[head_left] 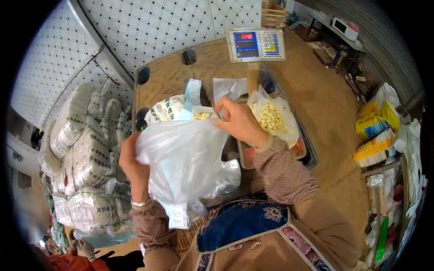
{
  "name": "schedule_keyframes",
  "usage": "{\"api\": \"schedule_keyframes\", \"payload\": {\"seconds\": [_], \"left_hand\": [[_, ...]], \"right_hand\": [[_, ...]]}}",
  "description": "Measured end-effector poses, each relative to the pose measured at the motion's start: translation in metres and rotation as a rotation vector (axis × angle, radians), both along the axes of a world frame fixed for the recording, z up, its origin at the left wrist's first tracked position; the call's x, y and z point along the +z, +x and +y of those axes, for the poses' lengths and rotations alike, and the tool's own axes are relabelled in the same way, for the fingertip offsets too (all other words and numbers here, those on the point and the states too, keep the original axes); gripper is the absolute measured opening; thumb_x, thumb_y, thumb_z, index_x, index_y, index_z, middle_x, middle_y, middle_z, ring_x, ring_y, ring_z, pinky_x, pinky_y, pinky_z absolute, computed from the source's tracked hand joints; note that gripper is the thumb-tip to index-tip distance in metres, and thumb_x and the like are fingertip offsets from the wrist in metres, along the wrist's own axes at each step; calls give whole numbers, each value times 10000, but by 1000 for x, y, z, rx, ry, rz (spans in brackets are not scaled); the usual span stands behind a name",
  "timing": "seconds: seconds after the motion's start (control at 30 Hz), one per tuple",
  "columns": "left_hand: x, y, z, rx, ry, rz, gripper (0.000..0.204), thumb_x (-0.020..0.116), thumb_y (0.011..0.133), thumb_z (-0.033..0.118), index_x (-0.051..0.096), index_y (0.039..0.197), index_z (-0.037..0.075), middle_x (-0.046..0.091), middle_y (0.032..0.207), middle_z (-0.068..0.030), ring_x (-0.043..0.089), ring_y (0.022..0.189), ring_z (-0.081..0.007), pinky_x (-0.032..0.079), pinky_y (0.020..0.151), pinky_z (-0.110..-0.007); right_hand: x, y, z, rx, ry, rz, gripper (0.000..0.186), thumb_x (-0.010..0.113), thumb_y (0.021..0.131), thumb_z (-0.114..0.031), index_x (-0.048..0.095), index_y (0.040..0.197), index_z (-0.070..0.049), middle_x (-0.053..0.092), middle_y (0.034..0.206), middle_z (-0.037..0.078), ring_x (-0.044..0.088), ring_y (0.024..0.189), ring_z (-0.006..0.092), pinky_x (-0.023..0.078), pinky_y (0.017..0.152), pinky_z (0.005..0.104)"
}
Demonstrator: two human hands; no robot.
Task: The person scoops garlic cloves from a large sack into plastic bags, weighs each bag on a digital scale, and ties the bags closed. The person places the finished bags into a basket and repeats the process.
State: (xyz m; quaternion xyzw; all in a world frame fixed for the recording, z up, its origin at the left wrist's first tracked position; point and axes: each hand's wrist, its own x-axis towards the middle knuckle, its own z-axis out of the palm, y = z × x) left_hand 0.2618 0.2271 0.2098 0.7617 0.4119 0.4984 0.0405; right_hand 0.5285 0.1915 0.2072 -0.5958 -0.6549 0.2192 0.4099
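Observation:
A thin translucent plastic bag (185, 158) is stretched between my two hands. My left hand (134, 158) grips its left edge, fingers closed around the film. At the upper right corner, my right hand (242, 122) pinches the bag's rim. Just beyond the bag stands a small white tub (202, 111) of pale yellow pieces. Right of my right hand, an open plastic bag (285, 115) of pale yellow, clove-like pieces rests on a scale, whose display (255, 45) is lit red. A pale blue strip with a printed label (179, 216) hangs below the stretched bag.
Large wrapped white bundles (92, 149) are stacked at left. Behind the tub lies a white package with green print (165, 110) on the brown worktable (208, 61). Yellow sacks (375, 119) stand at right. A co-worker's gloved hand (86, 248) shows at lower left.

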Motion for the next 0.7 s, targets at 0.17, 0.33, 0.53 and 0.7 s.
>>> {"api": "schedule_keyframes", "payload": {"seconds": [0.17,0.33,0.53,0.7], "left_hand": [[-29,-35,-20,-288,-907,-426,227,448,807,117,523,980,-10,566,909,-55,532,812,-123,441,688,-242],[-115,-3,-55,-180,-1209,-97,310,555,797,224,521,1017,9,578,892,-121,535,727,-125,436,594,-249],[-142,17,-52,107,-465,365,299,645,643,36,510,909,47,535,776,-152,536,730,-312,435,630,-350],[-134,18,-58,-84,-673,116,218,655,704,137,550,857,22,546,654,-100,524,553,-208,419,501,-292]], "right_hand": [[-75,132,-4,-171,-222,-42,290,595,735,-196,530,964,-29,559,828,125,548,773,238,439,676,309],[-129,129,13,-321,-371,-486,582,575,710,-230,357,1149,83,383,1192,220,370,1094,370,311,918,390],[-175,138,29,-425,-458,-758,545,612,680,-245,438,1142,-14,389,1158,217,408,1041,363,369,864,415],[-173,150,20,-306,-186,-772,370,621,669,-221,544,967,-15,494,967,193,498,907,341,432,767,400]]}}
